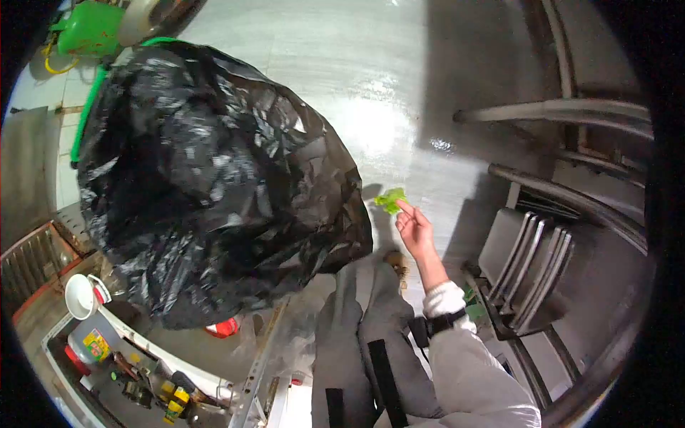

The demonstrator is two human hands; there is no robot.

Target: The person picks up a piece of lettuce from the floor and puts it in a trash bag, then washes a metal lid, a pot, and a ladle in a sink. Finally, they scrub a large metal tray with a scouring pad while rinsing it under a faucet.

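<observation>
Green leaf (389, 200) is being pinched by the right hand (414, 230), right of the black bag (221, 178). The left hand is escaping view; I can't tell its state.

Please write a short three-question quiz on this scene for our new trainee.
1. True or false: the person's bare right hand holds a bright green, crinkled leafy piece.

2. Multiple choice: in the picture, where is the large, crumpled black plastic bag relative to that hand?
A) To its right
B) To its left
C) Directly below it

3. Fill in the colour: the person's long fabric trousers are mainly ____.

Key: 1. True; 2. B; 3. grey.
</observation>
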